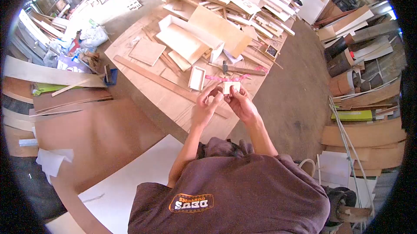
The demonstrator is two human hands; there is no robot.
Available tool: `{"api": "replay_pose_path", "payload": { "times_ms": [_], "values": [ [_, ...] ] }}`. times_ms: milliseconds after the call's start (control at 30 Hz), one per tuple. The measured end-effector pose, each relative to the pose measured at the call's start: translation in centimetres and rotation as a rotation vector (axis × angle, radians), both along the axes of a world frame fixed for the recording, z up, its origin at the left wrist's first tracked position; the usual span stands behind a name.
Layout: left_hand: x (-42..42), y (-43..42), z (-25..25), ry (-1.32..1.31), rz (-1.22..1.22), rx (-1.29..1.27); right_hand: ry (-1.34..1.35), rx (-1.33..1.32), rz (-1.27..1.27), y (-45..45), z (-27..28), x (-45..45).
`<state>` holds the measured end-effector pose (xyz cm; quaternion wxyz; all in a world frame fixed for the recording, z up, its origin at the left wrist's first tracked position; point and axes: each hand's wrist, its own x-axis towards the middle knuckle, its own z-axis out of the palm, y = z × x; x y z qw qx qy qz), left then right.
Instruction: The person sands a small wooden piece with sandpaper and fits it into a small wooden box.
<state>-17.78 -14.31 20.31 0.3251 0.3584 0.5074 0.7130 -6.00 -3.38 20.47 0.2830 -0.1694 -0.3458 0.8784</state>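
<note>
Above the near corner of the work table, my right hand (pixel 246 107) pinches a small cream-coloured rectangular block (pixel 231 87), with the thumb across its face. My left hand (pixel 208 102) is curled at the block's left side, thumb and fingers closed at its edge. Just beyond the hands, a pink measuring tape (pixel 213 77) lies across the table. A small open-topped wooden box (pixel 196 79) with a pale rim lies left of the tape. Behind the block is a hammer (pixel 225 66), its dark head showing.
The plywood work table (pixel 143 74) carries a long wooden strip (pixel 152 76), a flat square board (pixel 147 52) and an open drawer-like box (pixel 182 38). Scrap wood (pixel 243 1) is heaped at the back. Large sheets (pixel 95 134) lie left; stacked boards (pixel 365 136) line the right.
</note>
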Motion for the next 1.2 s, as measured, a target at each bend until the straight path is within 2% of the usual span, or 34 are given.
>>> {"api": "replay_pose_path", "payload": {
  "times_ms": [33,133,233,300,367,400,567,633,700,767,833,867,933,967,1033,1067,1200],
  "values": [
    [0.7,0.3,1.2,0.016,0.003,0.0,0.118,-0.015,0.112,0.6,0.6,0.8],
    [2.9,0.9,3.6,0.147,-0.025,0.045,0.19,-0.078,0.192,1.5,2.6,3.1],
    [5.4,2.2,5.1,0.209,0.015,0.051,0.157,-0.191,0.203,2.0,3.9,5.0],
    [6.9,2.9,6.2,0.368,0.092,0.037,0.16,-0.202,0.246,2.7,3.6,6.3],
    [8.3,3.6,6.7,0.403,0.129,0.052,0.459,-0.295,0.493,3.5,1.1,6.7],
    [8.8,3.9,7.0,0.431,0.163,0.078,0.338,-0.371,0.422,3.2,1.1,7.1],
    [11.5,4.2,8.3,0.51,0.198,-0.072,0.322,-0.453,0.407,2.5,0.3,8.1],
    [12.2,4.4,8.8,0.545,0.229,-0.082,0.355,-0.585,0.419,2.2,-0.1,8.0],
    [12.4,4.1,9.1,1.035,0.303,-0.231,0.382,-0.581,0.446,2.4,-0.3,8.5],
    [12.6,4.1,9.0,1.044,0.319,-0.245,0.342,-0.513,0.467,2.9,-0.4,8.2],
    [12.1,4.1,8.5,1.117,0.401,-0.193,0.346,-0.508,0.435,2.7,1.6,7.9],
    [11.7,4.1,8.2,1.112,0.402,-0.193,0.295,-0.41,0.366,2.7,2.7,7.5],
    [10.3,3.9,7.2,0.865,0.431,-0.08,0.206,-0.217,0.19,2.8,2.8,6.0],
    [9.3,3.9,6.4,0.864,0.431,-0.079,0.205,-0.216,0.19,3.0,2.4,5.3],
    [6.9,3.8,4.4,0.547,0.427,0.003,0.048,0.126,-0.036,3.5,1.4,3.9],
    [5.8,3.6,3.6,0.397,0.4,0.006,-0.022,0.219,-0.072,3.8,0.6,3.2],
    [0.9,2.0,1.1,0.296,0.343,-0.063,-0.177,0.35,-0.188,2.3,-0.1,-0.5]
  ]
}}
